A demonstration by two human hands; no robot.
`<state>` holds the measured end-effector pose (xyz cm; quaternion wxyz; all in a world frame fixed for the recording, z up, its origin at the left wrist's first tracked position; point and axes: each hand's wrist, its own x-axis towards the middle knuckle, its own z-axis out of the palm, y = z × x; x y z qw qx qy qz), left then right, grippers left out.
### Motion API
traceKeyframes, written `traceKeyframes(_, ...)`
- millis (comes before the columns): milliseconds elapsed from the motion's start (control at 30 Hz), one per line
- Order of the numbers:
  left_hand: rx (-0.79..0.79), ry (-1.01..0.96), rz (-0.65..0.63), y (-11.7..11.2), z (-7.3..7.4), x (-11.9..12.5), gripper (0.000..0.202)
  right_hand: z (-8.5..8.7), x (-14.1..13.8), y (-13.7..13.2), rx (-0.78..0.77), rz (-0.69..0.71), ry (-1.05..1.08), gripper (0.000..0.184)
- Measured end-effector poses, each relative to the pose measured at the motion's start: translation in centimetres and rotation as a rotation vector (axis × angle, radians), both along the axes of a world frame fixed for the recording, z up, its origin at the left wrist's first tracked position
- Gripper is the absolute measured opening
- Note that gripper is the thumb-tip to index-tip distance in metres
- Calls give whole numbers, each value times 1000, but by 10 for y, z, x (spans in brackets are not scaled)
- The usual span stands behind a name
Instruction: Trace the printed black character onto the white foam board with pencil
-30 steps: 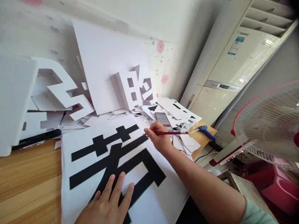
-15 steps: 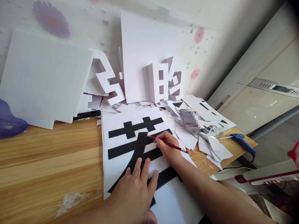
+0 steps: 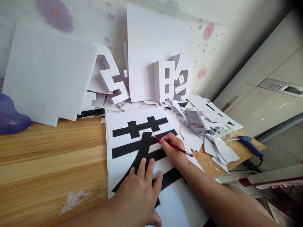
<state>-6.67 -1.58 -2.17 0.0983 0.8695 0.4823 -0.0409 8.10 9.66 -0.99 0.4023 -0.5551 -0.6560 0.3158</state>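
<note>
My left hand [image 3: 142,186] lies with fingers spread on a black character cut-out [image 3: 143,146], pressing it against the white sheet [image 3: 123,113] beneath. Between the fingertips of my right hand [image 3: 174,149] is a red pencil [image 3: 175,147] with a pale band near its end. Its point rests at or just above the edge of the black shape, to the right of the upright stroke; whether it touches I cannot tell. The lower part of the character is partly hidden under my left hand and right forearm.
Behind the sheet stand white three-dimensional characters [image 3: 169,80] and large white boards [image 3: 139,56]. White offcuts [image 3: 222,149] are heaped to the right, near a blue glue gun [image 3: 251,146]. A purple object [image 3: 14,115] sits at the left on the wooden table [image 3: 52,157].
The whole view has shifted slightly, so things appear a little further right and mostly higher. My left hand stays on the cut-out; the pencil remains in my right hand near the same edge.
</note>
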Motion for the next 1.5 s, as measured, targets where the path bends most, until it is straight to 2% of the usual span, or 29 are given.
traceKeyframes(200,-51,32,15,1,7,1,111,-1,6,2,-4,-38,-6,12)
traceKeyframes(400,-57,21,15,2,6,1,113,-3,14,6,17,-61,19,11)
traceKeyframes(633,-82,91,36,2,21,6,110,-4,21,9,21,-81,50,11)
traceKeyframes(900,-8,39,17,1,11,1,110,0,27,13,18,-125,109,10)
traceKeyframes(1233,-109,160,28,5,41,12,104,-3,38,20,5,-186,218,7)
traceKeyframes(1367,-92,165,13,6,43,12,106,0,43,23,17,-228,208,7)
traceKeyframes(1500,-88,183,8,5,39,10,107,5,49,24,39,-289,148,7)
